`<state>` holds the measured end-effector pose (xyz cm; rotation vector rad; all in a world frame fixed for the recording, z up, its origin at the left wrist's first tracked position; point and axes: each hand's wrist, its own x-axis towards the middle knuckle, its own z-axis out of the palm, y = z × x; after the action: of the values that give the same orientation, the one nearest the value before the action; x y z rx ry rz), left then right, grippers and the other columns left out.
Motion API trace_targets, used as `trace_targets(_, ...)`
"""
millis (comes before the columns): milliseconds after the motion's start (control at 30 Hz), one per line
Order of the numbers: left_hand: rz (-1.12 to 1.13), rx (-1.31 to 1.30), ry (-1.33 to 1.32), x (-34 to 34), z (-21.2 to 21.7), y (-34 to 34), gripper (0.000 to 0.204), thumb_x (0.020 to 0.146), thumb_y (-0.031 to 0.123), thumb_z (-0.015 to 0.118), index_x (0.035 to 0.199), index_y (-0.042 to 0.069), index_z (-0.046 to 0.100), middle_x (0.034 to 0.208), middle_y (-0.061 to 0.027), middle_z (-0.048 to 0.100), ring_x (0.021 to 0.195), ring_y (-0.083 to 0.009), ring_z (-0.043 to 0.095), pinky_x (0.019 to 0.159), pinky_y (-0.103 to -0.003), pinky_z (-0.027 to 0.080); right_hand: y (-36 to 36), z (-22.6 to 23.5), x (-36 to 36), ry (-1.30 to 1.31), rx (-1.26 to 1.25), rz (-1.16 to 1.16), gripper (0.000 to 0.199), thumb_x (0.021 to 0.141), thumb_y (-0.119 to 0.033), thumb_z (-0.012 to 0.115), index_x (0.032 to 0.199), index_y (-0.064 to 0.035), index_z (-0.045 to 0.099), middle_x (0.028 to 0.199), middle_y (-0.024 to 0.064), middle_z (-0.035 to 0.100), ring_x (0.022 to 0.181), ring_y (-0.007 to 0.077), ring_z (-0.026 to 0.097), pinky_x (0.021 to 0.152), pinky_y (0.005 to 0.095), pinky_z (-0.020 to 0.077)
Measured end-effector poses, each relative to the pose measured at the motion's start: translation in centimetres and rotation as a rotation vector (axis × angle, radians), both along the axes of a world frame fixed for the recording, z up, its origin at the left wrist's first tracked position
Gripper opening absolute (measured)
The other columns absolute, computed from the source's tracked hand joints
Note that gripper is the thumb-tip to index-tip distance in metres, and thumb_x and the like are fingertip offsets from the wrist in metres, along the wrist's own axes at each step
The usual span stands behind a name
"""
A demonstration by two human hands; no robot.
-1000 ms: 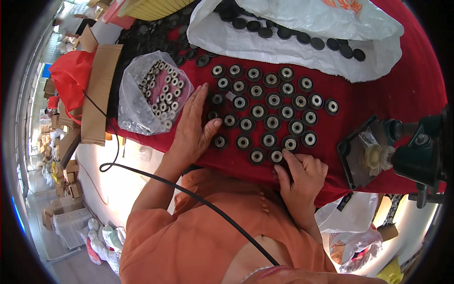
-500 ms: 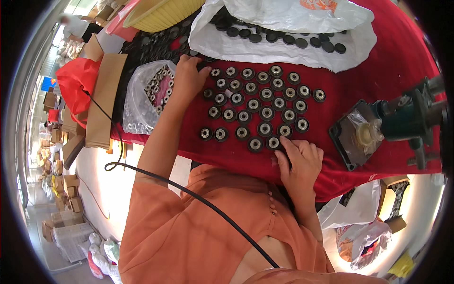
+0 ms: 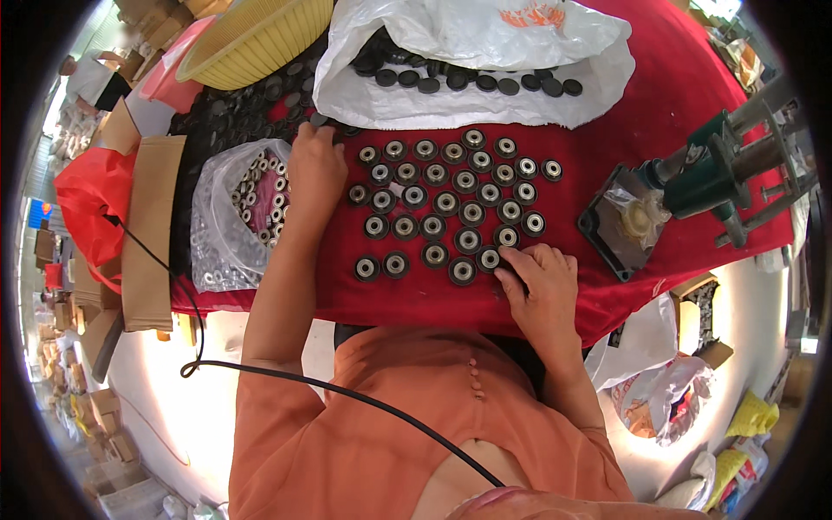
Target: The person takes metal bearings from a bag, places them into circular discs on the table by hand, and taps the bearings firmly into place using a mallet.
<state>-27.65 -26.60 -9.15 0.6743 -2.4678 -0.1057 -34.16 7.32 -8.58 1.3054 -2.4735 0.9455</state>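
Observation:
My left hand [image 3: 315, 169] reaches across the red cloth [image 3: 659, 113] to the far left and pinches a black ring [image 3: 320, 120] at the edge of a heap of black rings [image 3: 251, 104]. My right hand [image 3: 539, 284] rests near the table's front edge, fingertips on a small black wheel [image 3: 507, 270]. Between the hands lie several rows of black wheels with metal bearings [image 3: 446, 204] flat on the cloth. A clear bag of metal bearings [image 3: 247, 217] lies just left of my left forearm.
A white plastic bag [image 3: 477, 65] with more black rings lies at the back. A yellow basket [image 3: 251, 35] stands at the back left. A green hand press [image 3: 702, 186] on a black base is at the right. Cardboard boxes [image 3: 152, 225] line the left edge.
My left hand has moved from the rows of wheels up and to the far left onto the heap of black rings. My right hand has stayed at the front row.

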Motion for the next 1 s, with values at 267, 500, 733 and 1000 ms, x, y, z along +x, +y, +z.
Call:
trace_targets(267,-0.011,-0.004,0.291,0.2,-0.3,0.2,0.023,0.078,-0.005,0.06,0.101,-0.004,0.063,0.101,-0.0198,0.058,0.09,-0.0385,0.059,0.078,-0.046,0.049,-7.2,7.2,-5.4,0.067,-0.125,0.149,0.02,0.085,-0.015,0.069,0.102,-0.0039,0.068,0.084,0.0116,0.064,0.078,0.0304,0.063,0.068,0.0398,0.0456)
trace_targets(500,0.016,0.007,0.278,0.2,-0.9,0.5,0.025,0.078,-0.007,0.057,0.101,-0.005,0.064,0.106,-0.0187,0.058,0.095,-0.0371,0.057,0.082,-0.045,0.049,-19.9,1.8,-14.5,0.034,-0.008,0.184,0.027,0.086,-0.018,0.067,0.107,-0.0019,0.07,0.099,0.0176,0.067,0.093,0.0368,0.064,0.085,0.0437,0.0506)
trace_targets(733,0.048,0.111,0.18,0.4,-1.0,-0.5,0.022,0.08,0.001,0.063,0.101,-0.001,0.068,0.107,-0.0161,0.06,0.096,-0.0351,0.057,0.085,-0.044,0.049,-21.8,-0.1,-16.3,0.092,0.133,0.199,0.028,0.084,-0.018,0.068,0.108,-0.0041,0.069,0.104,0.0174,0.066,0.098,0.0368,0.064,0.087,0.0444,0.0507)
trace_targets(1000,-0.089,0.221,0.108,1.0,-0.1,0.0,0.01,0.077,0.004,0.071,0.087,0.002,0.073,0.1,-0.011,0.065,0.095,-0.0317,0.06,0.082,-0.041,0.05,-22.5,0.1,-16.9,0.193,0.254,0.119,0.028,0.086,-0.023,0.069,0.106,-0.0046,0.069,0.099,0.0157,0.067,0.092,0.0378,0.064,0.081,0.0436,0.0513)
